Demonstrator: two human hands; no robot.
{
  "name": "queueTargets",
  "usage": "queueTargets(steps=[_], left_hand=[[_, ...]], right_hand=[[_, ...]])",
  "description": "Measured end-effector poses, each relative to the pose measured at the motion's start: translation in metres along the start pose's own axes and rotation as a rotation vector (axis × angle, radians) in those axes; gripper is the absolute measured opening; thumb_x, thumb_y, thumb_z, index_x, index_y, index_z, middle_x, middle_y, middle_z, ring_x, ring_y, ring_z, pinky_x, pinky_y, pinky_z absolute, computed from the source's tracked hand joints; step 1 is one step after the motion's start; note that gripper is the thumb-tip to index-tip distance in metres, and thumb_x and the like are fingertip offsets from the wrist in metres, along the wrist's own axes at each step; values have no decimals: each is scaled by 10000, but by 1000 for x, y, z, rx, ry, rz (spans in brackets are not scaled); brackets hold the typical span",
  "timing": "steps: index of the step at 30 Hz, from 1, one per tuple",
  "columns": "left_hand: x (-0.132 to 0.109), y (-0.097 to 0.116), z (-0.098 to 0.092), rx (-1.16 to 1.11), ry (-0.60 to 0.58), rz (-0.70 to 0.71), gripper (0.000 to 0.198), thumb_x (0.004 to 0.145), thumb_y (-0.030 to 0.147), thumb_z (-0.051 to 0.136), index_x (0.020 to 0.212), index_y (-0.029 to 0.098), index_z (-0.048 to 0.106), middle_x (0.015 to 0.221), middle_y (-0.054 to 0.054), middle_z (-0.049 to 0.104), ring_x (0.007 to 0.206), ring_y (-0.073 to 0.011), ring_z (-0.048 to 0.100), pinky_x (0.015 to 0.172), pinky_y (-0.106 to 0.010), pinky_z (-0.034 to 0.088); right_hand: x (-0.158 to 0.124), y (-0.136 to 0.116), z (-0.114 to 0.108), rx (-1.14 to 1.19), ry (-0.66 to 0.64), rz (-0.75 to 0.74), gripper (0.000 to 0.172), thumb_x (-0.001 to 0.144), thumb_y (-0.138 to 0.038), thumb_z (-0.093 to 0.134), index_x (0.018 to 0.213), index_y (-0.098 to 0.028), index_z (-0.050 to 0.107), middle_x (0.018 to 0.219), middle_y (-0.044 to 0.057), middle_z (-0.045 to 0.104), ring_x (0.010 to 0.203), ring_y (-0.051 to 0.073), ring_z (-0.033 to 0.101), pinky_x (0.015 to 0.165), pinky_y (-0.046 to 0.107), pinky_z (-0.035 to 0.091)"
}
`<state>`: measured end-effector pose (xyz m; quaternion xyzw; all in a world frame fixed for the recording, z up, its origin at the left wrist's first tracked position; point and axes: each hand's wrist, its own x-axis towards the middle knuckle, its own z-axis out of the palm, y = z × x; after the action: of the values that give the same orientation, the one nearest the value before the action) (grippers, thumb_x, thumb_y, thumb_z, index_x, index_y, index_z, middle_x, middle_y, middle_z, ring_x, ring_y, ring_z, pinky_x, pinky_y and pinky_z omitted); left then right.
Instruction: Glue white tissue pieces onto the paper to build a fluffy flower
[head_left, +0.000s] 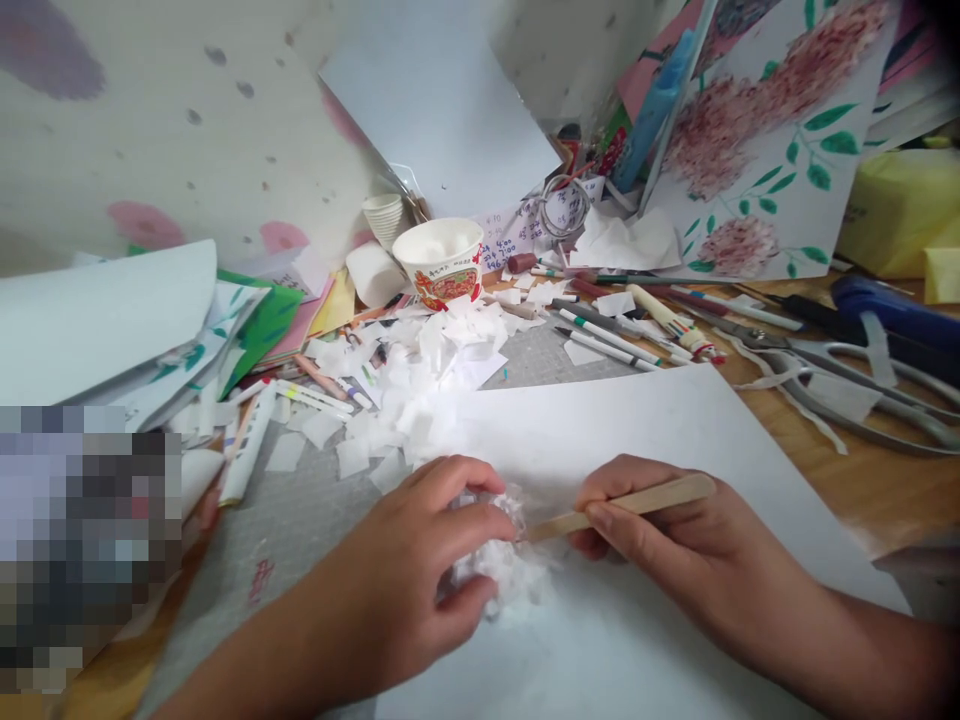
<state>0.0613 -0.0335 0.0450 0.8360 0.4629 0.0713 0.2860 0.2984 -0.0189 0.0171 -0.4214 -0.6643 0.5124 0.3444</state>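
Observation:
My right hand (pixel 660 540) pinches a flat wooden craft stick (pixel 622 508) between thumb and fingers. The stick's far end reaches left to a clump of small white paper pieces (pixel 517 570). My left hand (pixel 427 560) is curled over that clump from the left, its fingertips pressing on it and partly hiding it. Both the clump and my hands are over a large white sheet of paper (pixel 645 420), which lies on a grey cutting mat (pixel 240 570).
Loose white paper scraps (pixel 442 370) are heaped behind my left hand. A patterned paper bowl (pixel 441 262) stands at the back. Pens (pixel 607 340) and large scissors (pixel 832 370) lie to the right. At left are stacked papers (pixel 112 310). A flower picture (pixel 765 150) leans at the back right.

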Motion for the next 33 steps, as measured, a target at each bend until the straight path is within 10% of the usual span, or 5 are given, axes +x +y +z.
queueTargets(steps=[6,18,33], left_hand=[[-4,-5,-7,-63,28,-17,279,757,104,605,996,242,567,1259,-30,475,987,-169,573,859,-274,490],[-3,-14,-17,-103,69,59,153,762,49,533,759,193,585,960,1,577,870,-130,573,787,-237,445],[7,-49,-23,-249,392,-324,62,780,252,526,758,202,554,659,40,553,608,-123,503,552,-224,378]], right_hand=[[-3,9,-5,434,78,112,199,923,-362,597,819,-195,621,675,3,663,646,138,631,595,223,483],[-5,3,-12,153,69,42,267,912,-415,610,781,-188,660,679,21,655,635,137,587,561,218,441],[-23,-8,-23,-343,50,-318,94,932,-273,583,929,-315,667,802,-62,689,740,99,672,660,112,508]])
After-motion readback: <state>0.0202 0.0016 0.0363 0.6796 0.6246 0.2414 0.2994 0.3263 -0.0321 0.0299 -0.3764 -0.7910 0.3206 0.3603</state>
